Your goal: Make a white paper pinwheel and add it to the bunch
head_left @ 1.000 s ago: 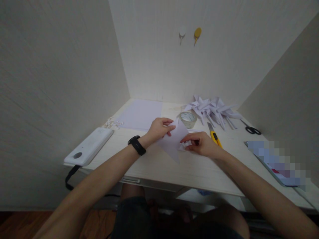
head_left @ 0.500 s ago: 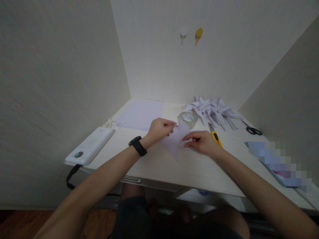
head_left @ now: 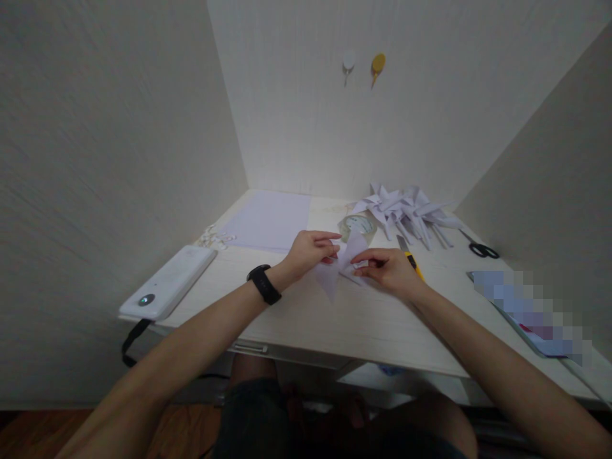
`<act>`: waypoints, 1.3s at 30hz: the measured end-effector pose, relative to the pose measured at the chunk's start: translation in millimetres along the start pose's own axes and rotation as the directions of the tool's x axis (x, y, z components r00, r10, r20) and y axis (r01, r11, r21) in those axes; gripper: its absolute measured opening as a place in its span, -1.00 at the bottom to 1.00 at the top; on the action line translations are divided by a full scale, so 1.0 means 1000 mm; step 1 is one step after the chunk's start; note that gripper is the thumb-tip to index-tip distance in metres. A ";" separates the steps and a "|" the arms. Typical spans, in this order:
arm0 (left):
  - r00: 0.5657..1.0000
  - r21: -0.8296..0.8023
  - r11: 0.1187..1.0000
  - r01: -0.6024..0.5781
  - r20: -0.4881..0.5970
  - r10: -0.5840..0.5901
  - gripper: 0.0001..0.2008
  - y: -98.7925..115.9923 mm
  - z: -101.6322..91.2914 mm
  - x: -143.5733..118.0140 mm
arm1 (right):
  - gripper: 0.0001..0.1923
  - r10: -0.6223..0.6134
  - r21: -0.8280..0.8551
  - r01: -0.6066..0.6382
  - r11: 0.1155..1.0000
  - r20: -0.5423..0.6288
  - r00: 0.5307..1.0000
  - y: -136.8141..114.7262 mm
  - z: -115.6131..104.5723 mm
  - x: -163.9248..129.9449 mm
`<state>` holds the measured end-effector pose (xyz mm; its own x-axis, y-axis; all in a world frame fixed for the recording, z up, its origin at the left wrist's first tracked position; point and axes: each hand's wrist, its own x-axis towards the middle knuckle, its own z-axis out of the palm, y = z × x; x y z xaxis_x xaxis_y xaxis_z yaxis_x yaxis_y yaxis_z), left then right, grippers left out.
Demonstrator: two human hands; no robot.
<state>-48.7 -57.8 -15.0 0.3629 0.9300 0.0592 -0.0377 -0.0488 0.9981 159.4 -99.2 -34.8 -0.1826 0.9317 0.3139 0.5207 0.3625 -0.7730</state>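
Note:
Between my hands is a white paper pinwheel (head_left: 354,245) with pointed flaps, held just above the desk. My left hand (head_left: 313,250), a black watch on its wrist, has its fingertips closed at the left side of the paper, index finger stretched along the top. On the right side, my right hand (head_left: 385,271) pinches the pinwheel between thumb and fingers. Part of the paper is hidden behind the fingers. A roll of clear tape (head_left: 356,226) lies just behind it. Partly covered by my right hand is a yellow utility knife (head_left: 414,266), blade out.
Several finished paper pinwheels (head_left: 406,210) are piled at the back right. Black scissors (head_left: 482,250) and a phone-like slab (head_left: 521,312), partly pixelated, lie on the right. Paper sheets (head_left: 270,217), small white pieces (head_left: 213,237) and a white device (head_left: 169,284) occupy the left.
The pinwheel has turned slightly, and its lower flap shows less. My left fingers have shifted a little right, closer to my right hand. The view has moved slightly.

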 end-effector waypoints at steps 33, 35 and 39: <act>0.991 0.078 0.995 -0.066 0.119 0.057 -0.80 -0.005 0.007 -0.002 | -0.72 0.047 0.077 -0.046 0.996 -0.015 0.999 -0.002 0.003 -0.001; 0.990 0.117 0.989 -0.087 0.120 0.073 -0.79 -0.007 0.006 -0.001 | -0.73 0.048 0.071 -0.047 0.996 -0.013 0.999 -0.003 0.003 -0.001; 0.985 0.248 0.958 -0.142 0.130 0.113 -0.77 -0.009 0.004 0.000 | -0.72 0.055 0.050 -0.055 0.997 -0.004 0.998 -0.003 0.003 -0.001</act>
<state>-44.9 -58.5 -24.0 0.4739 0.8634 0.1730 0.1430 -0.2693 0.9524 155.5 -100.8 -34.3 -0.1500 0.9503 0.2729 0.4875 0.3113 -0.8157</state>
